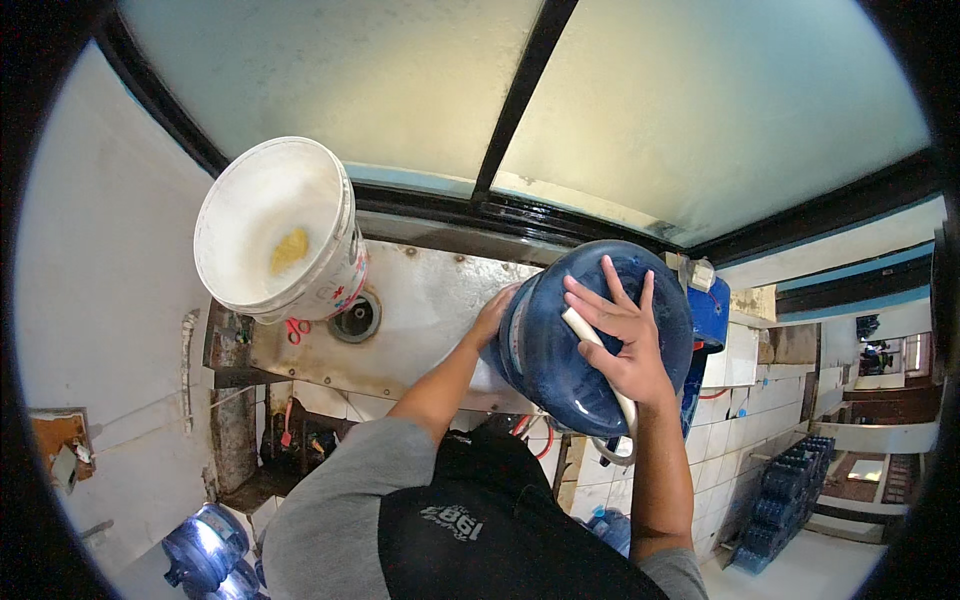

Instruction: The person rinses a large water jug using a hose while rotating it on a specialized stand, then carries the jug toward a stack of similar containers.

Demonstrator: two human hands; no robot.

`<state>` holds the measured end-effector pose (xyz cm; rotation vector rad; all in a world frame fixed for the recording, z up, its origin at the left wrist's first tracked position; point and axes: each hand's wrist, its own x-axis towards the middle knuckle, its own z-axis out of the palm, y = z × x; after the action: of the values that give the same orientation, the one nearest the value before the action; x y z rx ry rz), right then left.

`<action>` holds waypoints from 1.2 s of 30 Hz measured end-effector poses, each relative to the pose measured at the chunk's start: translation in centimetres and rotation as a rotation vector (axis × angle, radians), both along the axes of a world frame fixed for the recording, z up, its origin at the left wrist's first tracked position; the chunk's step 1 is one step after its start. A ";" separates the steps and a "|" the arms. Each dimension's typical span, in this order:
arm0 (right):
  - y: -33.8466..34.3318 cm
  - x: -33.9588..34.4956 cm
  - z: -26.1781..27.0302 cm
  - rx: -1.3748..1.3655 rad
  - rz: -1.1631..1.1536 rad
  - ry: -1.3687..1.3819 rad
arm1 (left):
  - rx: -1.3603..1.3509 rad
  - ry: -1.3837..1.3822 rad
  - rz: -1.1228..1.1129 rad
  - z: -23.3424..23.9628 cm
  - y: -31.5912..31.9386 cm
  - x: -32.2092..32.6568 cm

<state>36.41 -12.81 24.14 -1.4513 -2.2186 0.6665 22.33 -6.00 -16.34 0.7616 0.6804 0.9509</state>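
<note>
A large blue plastic water jug (559, 367) lies tilted on the metal counter (427, 300), its rounded base towards me. My left hand (495, 315) is pressed against the jug's left side, the fingers partly hidden behind it. Spread over the base is my right hand (626, 337), with a whitish hose or tube (624, 405) between palm and jug, its end near the thumb and fingers. Whether the fingers grip the tube is hard to tell. On the counter's left stands a white plastic bucket (322, 289) holding something yellow (289, 250).
Red-handled scissors (297, 330) lie beside a round drain opening (355, 316) near the bucket. Frosted window panes (420, 82) rise behind the counter. A blue container (709, 315) stands right of the jug. More blue jugs stand low at left (206, 544) and in a stack at right (784, 499).
</note>
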 end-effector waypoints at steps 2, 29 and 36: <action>-0.1 0.1 0.0 0.001 -0.019 -0.012 | 0.034 -0.011 0.192 -2.2 -3.6 0.4; 1.0 1.9 0.3 0.009 0.039 -0.044 | -0.341 -0.329 -0.049 15.2 -0.3 -1.7; 1.2 2.1 0.5 -0.008 0.018 -0.046 | -0.295 -0.388 0.123 24.5 -3.5 -1.5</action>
<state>38.49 -11.57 24.62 -1.4657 -2.2694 0.6547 20.80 -9.54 8.14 0.2644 0.5137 1.0457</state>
